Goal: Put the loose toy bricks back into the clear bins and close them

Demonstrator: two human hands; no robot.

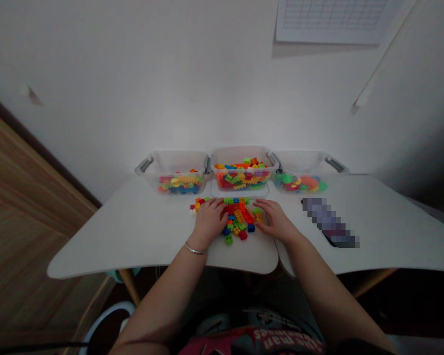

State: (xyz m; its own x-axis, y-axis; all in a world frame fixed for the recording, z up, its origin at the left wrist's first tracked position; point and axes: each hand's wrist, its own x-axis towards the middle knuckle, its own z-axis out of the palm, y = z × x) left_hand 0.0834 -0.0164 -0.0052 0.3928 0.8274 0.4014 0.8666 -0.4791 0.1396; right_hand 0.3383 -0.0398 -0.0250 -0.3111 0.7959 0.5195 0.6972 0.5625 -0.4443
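A loose pile of colourful toy building bricks (239, 226) lies on the white table between my hands. My left hand (209, 222) rests at the pile's left side, fingers apart and slightly curled over the bricks, with a silver bangle on the wrist. At the right side, my right hand (276, 221) has its thumb and fingers spread around the pile's edge. A long red-orange piece (247, 214) lies among the bricks near my right fingertips. Neither hand visibly grips a brick, though some bricks beneath the left fingers are hidden.
Three clear plastic bins stand along the wall: the left bin (177, 162), middle bin (244, 155) and right bin (303, 160), each holding coloured pieces. The middle one sits on a clear lid (216, 192). A phone (329, 224), blurred out, lies at right on the tabletop (133, 231).
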